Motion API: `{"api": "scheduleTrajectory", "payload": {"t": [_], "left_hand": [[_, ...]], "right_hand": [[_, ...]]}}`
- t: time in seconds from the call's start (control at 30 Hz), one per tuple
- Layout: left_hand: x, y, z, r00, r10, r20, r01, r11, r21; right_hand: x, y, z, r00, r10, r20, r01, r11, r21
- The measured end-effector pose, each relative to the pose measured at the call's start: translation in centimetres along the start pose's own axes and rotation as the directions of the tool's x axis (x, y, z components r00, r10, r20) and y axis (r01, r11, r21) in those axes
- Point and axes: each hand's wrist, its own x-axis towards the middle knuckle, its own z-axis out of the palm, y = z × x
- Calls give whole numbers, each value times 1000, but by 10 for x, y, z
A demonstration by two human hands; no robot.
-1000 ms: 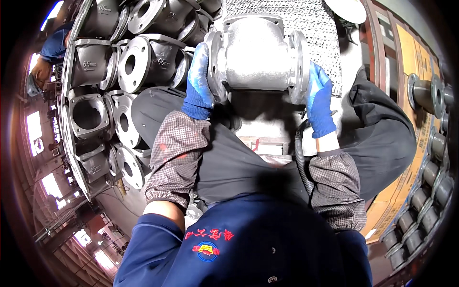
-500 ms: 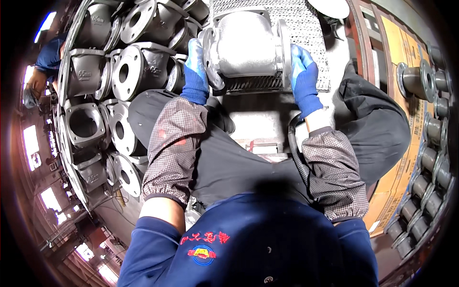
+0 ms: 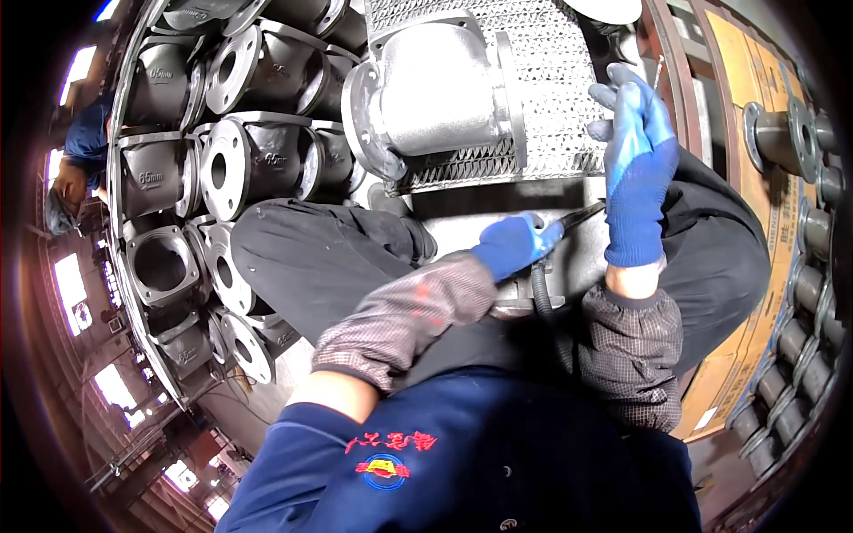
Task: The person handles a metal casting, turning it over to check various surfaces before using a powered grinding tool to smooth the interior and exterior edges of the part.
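We see the left hand (image 3: pixel 515 244) in a blue glove reaching across the lap, its fingers (image 3: pixel 544 233) curled shut around the grip of a dark slim tool (image 3: pixel 582 213) whose tip points up and right. A ribbed black hose (image 3: pixel 542 306) runs down from that tool along the lap. The right hand (image 3: pixel 635 169) is raised with the fingers (image 3: pixel 622 93) spread wide, holding nothing; it hangs just above the tool's tip and to the right of the casting, apart from it.

The grey flanged valve body (image 3: pixel 435 93) lies on a perforated metal grating (image 3: pixel 560 107) that serves as the desk, its round flanges facing left and right and a square top flange turned away from us. Neither hand touches it now; the left hand is below it and the right hand is off to its right side.

To the left, a stack of darker valve castings (image 3: pixel 240 160) fills a bin, their round and square openings facing us. On the far right stands a row of smaller flanged fittings (image 3: pixel 786 142) beside a wooden crate edge (image 3: pixel 755 89). Another person in blue (image 3: pixel 84 147) is at the far left edge.
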Motion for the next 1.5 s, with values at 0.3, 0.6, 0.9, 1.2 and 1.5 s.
{"api": "scheduleTrajectory", "payload": {"t": [0.3, 0.6, 0.9, 1.2, 1.5], "left_hand": [[43, -56, 58, 953, -86, 291, 285, 583, -761], [-124, -13, -28, 993, 73, 89, 81, 108, -991], [-154, -14, -28, 997, 77, -14, -60, 641, -765], [-147, -48, -95, 885, 193, -423, -463, 287, -839], [-114, -32, -114, 671, 475, -569, -721, 598, -350]], "right_hand": [[-19, -38, -15, 966, 162, 203, -127, 977, -173], [-59, 23, 16, 629, 468, 622, 429, 458, -778], [-75, 43, 27, 172, 508, 844, -233, 854, -466], [-88, -53, 6, 323, 366, 873, -462, 866, -192], [-102, -17, 26, 477, 364, 800, -204, 931, -302]]}}
